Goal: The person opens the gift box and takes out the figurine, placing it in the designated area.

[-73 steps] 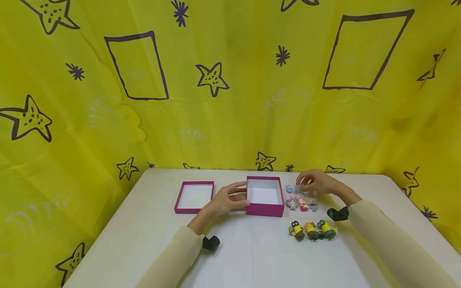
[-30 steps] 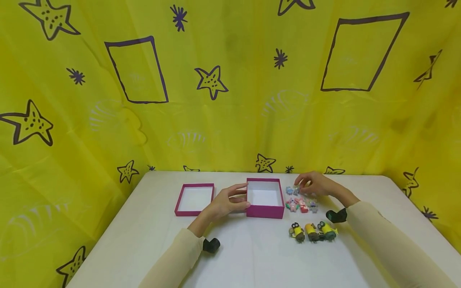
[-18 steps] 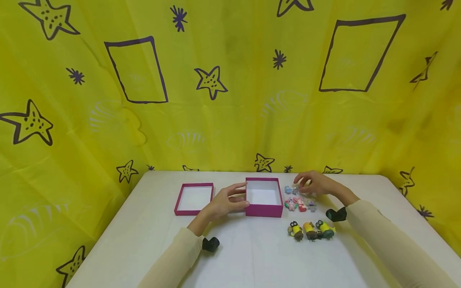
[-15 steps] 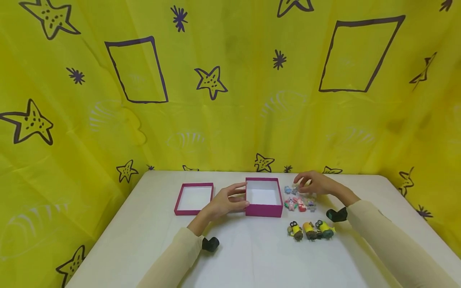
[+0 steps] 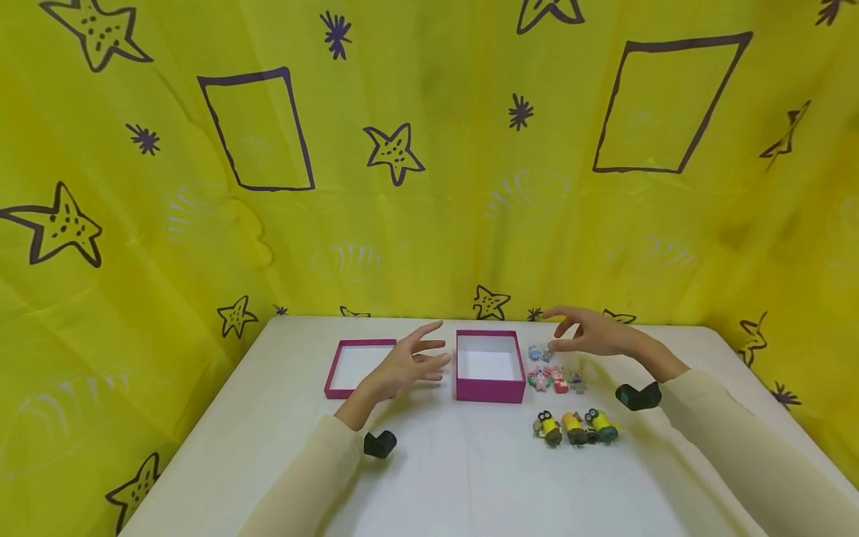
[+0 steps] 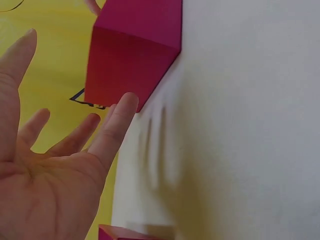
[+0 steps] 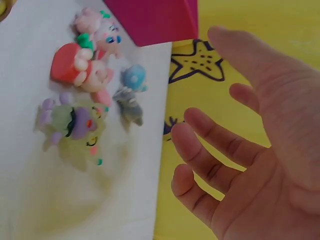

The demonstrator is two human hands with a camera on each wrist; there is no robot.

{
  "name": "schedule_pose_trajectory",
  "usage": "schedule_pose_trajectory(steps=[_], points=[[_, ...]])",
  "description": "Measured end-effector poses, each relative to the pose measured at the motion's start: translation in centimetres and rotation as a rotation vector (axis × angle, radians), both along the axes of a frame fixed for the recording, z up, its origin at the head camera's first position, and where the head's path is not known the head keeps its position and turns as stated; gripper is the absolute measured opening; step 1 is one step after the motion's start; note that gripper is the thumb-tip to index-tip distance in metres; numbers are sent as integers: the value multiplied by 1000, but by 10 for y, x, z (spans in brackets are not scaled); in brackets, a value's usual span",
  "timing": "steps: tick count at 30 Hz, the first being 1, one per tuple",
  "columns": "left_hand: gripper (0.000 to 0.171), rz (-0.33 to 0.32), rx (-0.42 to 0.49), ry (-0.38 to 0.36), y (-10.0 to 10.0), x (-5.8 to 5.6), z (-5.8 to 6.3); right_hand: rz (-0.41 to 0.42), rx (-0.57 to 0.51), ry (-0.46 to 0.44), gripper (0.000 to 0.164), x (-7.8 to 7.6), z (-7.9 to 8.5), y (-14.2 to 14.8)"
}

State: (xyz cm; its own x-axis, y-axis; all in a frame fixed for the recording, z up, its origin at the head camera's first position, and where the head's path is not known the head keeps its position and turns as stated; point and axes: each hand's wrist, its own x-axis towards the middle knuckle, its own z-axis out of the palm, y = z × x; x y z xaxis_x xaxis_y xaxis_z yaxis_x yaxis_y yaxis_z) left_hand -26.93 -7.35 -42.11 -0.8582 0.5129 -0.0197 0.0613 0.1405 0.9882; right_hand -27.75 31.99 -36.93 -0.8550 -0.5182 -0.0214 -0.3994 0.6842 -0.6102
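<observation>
My left hand (image 5: 406,365), fingers spread and holding nothing, hovers between a box lid and a magenta box (image 5: 490,391). The white-lined box stands uncovered. In the left wrist view the fingertips stand just before the box's side wall (image 6: 120,65). My right hand (image 5: 593,332), also with nothing in it, is raised over the back of a toy group, thumb near a small grey figurine (image 7: 130,106). Beside that lies a blue figurine (image 7: 134,77). Before them are a pink figurine with green parts (image 7: 95,25), a pink one with a red heart (image 7: 75,65) and a purple-and-pale-green one (image 7: 77,122).
The magenta lid (image 5: 362,342) lies inside up on the white table (image 5: 429,477), left of the box. Three yellow figurines, one left (image 5: 549,427), one middle (image 5: 574,427) and one right (image 5: 601,426), lie nearer the front. A yellow patterned curtain (image 5: 429,224) rises behind.
My left hand has let go of the box's left side and drawn back left, fingers spreading. My right hand has lifted off the grey figurine, its fingers opening out.
</observation>
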Motion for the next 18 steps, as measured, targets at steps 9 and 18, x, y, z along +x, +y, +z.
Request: schedule_pose_trajectory(steps=[9, 18], points=[[85, 20, 18, 37, -12, -2, 12, -19, -72, -23, 79, 15, 17, -7], [90, 53, -10, 85, -24, 2, 19, 32, -131, 56, 79, 34, 29, -17]])
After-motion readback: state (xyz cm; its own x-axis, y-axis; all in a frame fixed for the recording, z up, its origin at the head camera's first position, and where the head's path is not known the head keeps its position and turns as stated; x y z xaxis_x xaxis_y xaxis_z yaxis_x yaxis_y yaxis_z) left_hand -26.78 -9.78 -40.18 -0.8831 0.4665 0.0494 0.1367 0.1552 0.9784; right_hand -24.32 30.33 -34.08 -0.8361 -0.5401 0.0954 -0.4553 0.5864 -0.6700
